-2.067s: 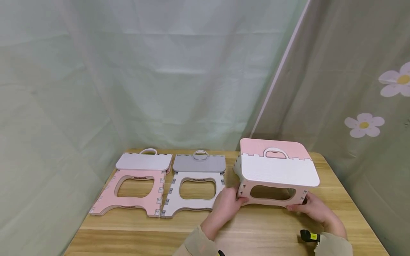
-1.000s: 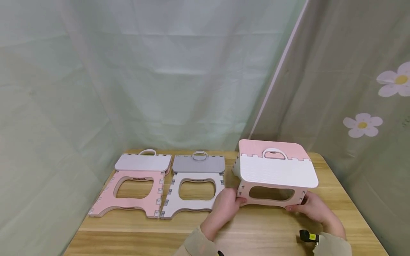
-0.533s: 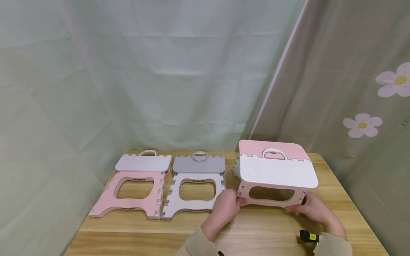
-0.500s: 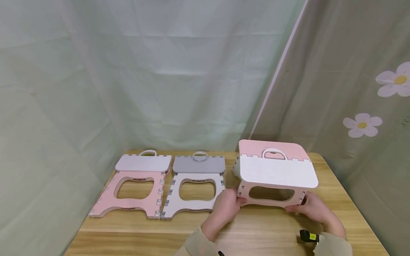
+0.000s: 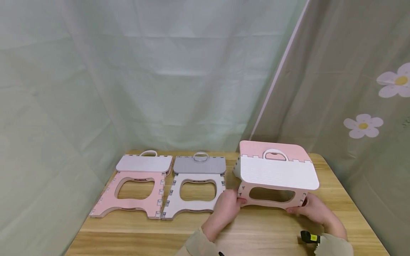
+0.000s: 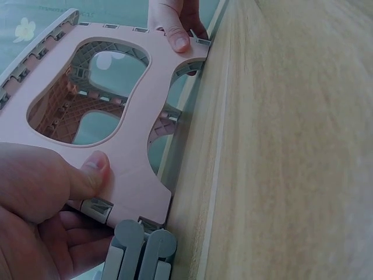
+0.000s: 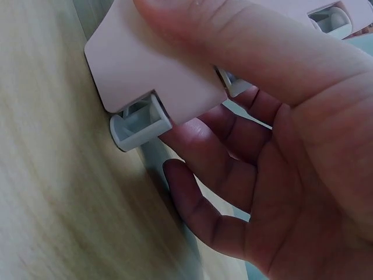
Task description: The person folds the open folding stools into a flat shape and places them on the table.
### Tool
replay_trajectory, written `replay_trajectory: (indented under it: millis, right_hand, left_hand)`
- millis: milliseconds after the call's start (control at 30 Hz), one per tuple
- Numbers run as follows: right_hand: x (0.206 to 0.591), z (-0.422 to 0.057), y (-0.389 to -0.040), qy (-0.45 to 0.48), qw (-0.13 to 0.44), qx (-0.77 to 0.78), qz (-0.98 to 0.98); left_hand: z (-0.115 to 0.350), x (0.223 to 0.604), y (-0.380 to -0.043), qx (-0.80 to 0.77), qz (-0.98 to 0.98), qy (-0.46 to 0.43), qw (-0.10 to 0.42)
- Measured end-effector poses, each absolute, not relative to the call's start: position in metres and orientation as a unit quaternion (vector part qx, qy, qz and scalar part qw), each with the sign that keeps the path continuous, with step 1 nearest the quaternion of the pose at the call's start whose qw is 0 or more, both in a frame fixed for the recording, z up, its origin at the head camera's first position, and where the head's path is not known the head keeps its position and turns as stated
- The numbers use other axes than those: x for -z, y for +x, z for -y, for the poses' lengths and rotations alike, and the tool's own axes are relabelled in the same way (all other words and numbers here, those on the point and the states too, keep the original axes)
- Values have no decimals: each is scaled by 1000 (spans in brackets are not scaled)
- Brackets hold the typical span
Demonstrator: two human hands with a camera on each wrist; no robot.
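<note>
An unfolded folding stool (image 5: 278,172) stands upright at the right of the table, its top half pink and half white with a white handle in the middle. My left hand (image 5: 226,206) grips the lower left of its pink front leg panel (image 6: 137,140), thumb on the face and fingers behind the edge. At the lower right corner, my right hand (image 5: 315,209) holds the same panel, thumb in front; in the right wrist view its fingers (image 7: 233,175) curl behind the edge. Left of it, a folded white stool with a grey top (image 5: 199,165) lies flat, close to my left hand.
A folded pink stool with a white top (image 5: 141,193) lies at the left, beside the grey-topped one. All stand on a wooden table (image 5: 134,234). Curtains (image 5: 192,89) hang close behind the table and along both sides.
Almost nothing differs. Both hands keep the same hold on the unfolded stool, and the stool stays in place; the view shifts very slightly.
</note>
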State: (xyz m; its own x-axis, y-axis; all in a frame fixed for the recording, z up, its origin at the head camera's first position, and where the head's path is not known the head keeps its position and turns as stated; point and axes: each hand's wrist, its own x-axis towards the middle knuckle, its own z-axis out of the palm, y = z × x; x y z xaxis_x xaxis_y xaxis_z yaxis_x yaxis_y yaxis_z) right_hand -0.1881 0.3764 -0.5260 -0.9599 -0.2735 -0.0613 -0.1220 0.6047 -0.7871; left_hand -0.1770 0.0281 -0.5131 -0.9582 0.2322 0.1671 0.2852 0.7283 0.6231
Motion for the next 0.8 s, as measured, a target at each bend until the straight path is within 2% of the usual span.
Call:
replay_trajectory:
  millis: [800]
  right_hand:
    - [527, -376, -187, -117, 96, 462, -874]
  left_hand:
    - [-27, 514, -178, 343, 927, -141, 50]
